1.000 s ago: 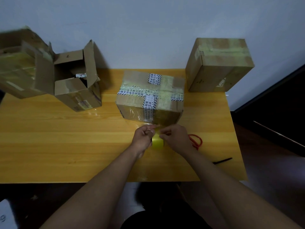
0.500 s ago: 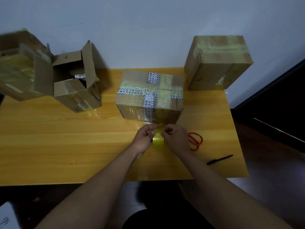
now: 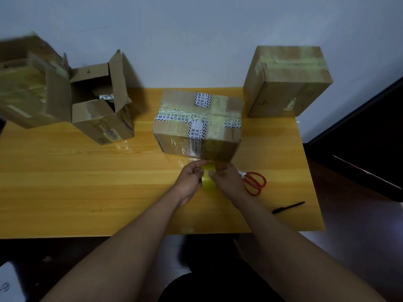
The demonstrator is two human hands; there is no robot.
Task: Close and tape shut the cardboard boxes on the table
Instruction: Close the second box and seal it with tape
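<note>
Here the wooden table [image 3: 65,182] is carrying everything, standing against a pale wall [image 3: 196,29]. At its far left a large cardboard box [image 3: 24,90] is lying tilted and blurred, and just beside it an open box [image 3: 102,118] is standing with its flaps up. At the far right corner a closed box [image 3: 285,83] is standing with tape across its top. In the middle, the taped box [image 3: 198,125] is sitting with printed black-and-white tape crossing its lid and clear tape going down its front face. Just in front of this box both hands are meeting around a yellowish tape roll [image 3: 207,179]: the left hand [image 3: 192,177] is gripping it with curled fingers, and the right hand [image 3: 226,179] is also curling its fingers on it from the other side. Near the right hand, red-handled scissors [image 3: 255,182] are lying on the table, and a black pen [image 3: 287,207] is lying closer to the near edge.
</note>
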